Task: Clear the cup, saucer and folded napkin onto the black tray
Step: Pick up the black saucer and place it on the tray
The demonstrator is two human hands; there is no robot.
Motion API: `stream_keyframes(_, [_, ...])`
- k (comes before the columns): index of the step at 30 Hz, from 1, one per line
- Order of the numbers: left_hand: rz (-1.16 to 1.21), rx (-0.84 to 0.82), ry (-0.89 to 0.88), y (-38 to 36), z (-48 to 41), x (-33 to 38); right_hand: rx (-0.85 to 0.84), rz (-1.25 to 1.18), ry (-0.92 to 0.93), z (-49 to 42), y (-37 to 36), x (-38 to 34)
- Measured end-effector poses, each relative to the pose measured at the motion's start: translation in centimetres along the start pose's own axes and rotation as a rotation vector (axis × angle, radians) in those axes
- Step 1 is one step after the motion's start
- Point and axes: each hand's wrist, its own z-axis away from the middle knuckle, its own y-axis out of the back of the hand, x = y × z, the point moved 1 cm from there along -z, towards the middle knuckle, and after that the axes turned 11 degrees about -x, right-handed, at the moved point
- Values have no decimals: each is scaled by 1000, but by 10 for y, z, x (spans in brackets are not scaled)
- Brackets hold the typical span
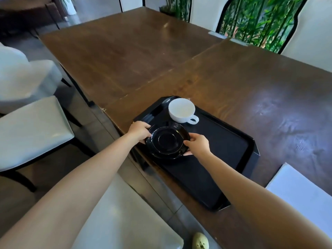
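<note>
A black saucer [168, 141] sits over the near left part of the black tray [226, 146]. My left hand [139, 131] grips its left rim and my right hand [197, 143] grips its right rim. Whether the saucer rests on the tray or hovers just above it I cannot tell. A white cup [181, 109] stands upright on the tray's far left corner, handle pointing right. A white folded napkin [303, 193] lies on the table to the right of the tray, near the table's front edge.
The tray lies on a long dark wooden table [161, 60]. Light upholstered chairs [30, 126] stand to the left and below me. White screens and green bamboo [258, 20] line the far side.
</note>
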Motion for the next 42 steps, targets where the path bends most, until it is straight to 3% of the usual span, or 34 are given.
stream_keyframes(33, [-248,-51,8,9,-21,6,-26,174,-94,-29,-5,8])
stream_keyframes(38, [-362,-77,-5,13,-14,15,-69,221,-130,-24,3,1])
stream_keyframes(42, [-650,-1,44,18,0,34,-102,321,-136,-11,18,-10])
